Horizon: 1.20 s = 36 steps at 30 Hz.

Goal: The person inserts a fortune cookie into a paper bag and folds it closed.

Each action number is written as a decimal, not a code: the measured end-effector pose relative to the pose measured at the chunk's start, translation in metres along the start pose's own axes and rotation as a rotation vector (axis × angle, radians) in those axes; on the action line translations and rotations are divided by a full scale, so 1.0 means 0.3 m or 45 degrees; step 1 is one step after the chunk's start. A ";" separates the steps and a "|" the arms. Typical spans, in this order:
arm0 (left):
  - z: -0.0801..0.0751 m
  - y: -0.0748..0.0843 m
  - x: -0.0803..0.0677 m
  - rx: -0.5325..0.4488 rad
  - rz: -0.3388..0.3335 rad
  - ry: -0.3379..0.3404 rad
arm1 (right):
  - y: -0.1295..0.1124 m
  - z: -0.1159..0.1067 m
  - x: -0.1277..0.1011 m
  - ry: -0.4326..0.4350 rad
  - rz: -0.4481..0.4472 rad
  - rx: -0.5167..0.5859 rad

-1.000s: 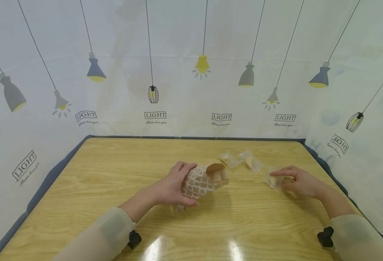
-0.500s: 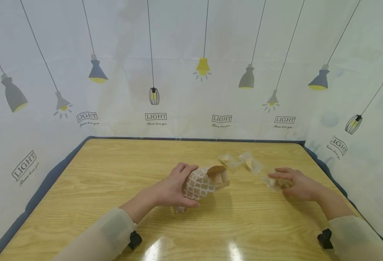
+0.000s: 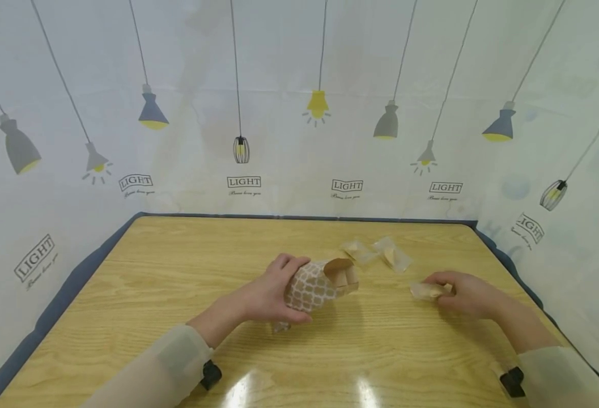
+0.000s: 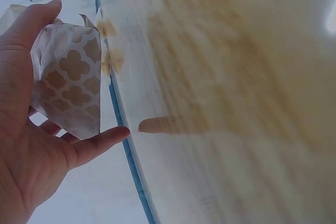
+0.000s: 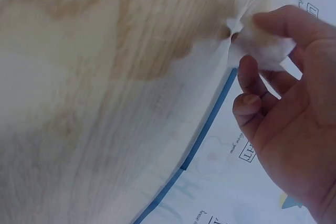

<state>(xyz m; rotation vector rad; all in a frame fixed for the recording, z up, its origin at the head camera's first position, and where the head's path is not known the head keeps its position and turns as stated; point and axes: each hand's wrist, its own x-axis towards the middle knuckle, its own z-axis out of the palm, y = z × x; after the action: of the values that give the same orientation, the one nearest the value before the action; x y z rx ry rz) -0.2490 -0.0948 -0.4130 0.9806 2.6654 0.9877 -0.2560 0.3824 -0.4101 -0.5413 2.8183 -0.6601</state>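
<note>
My left hand (image 3: 271,290) grips a paper bag (image 3: 310,289) printed with a white-and-tan quatrefoil pattern. The bag lies tilted, its open mouth facing right and showing a plain brown inside. In the left wrist view, thumb and fingers wrap the bag's patterned side (image 4: 73,77). To the right, my right hand (image 3: 470,296) pinches a small clear packet (image 3: 424,291) with a tan piece inside, between thumb and fingertips. The right wrist view shows this packet (image 5: 265,48) between thumb and index finger, the other fingers loosely curled.
Two similar clear packets, one on the left (image 3: 357,250) and one on the right (image 3: 393,254), lie on the wooden table (image 3: 202,243) beyond the bag's mouth. A white curtain (image 3: 279,130) printed with lamps stands behind the table's dark edge.
My right hand, earlier over the flat packet with fingers reaching across it, now pinches that packet and has drawn slightly down and right in the head view. The left hand and bag stay put.
</note>
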 end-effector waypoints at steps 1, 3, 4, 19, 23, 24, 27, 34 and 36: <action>0.001 -0.001 0.001 0.002 0.002 -0.002 | -0.010 0.001 -0.002 0.002 -0.006 0.020; 0.002 -0.001 0.002 0.007 0.006 -0.002 | -0.032 0.002 -0.005 0.011 -0.012 0.082; 0.003 -0.002 0.003 0.010 0.008 0.000 | -0.045 0.001 -0.005 0.019 -0.017 0.118; 0.002 -0.003 0.005 0.013 0.027 0.011 | -0.321 0.008 -0.017 0.284 -0.232 0.534; 0.003 -0.006 0.004 0.000 0.028 0.016 | -0.385 0.021 -0.012 0.386 -0.304 0.471; 0.004 -0.006 0.004 -0.001 0.029 0.019 | -0.399 0.025 -0.010 0.411 -0.328 0.450; 0.004 -0.004 0.005 0.003 0.036 0.029 | -0.438 0.033 -0.004 0.451 -0.391 0.414; 0.015 0.005 0.015 0.005 0.064 0.039 | -0.500 0.053 0.038 0.406 -0.473 0.360; 0.017 0.008 0.019 0.006 0.074 0.041 | -0.516 0.059 0.049 0.376 -0.473 0.322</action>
<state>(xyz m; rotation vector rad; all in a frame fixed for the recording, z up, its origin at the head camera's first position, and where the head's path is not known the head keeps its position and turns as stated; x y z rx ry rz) -0.2505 -0.0870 -0.4150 1.0579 2.6806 1.0172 -0.2175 0.2407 -0.3559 -1.0030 2.8508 -1.2397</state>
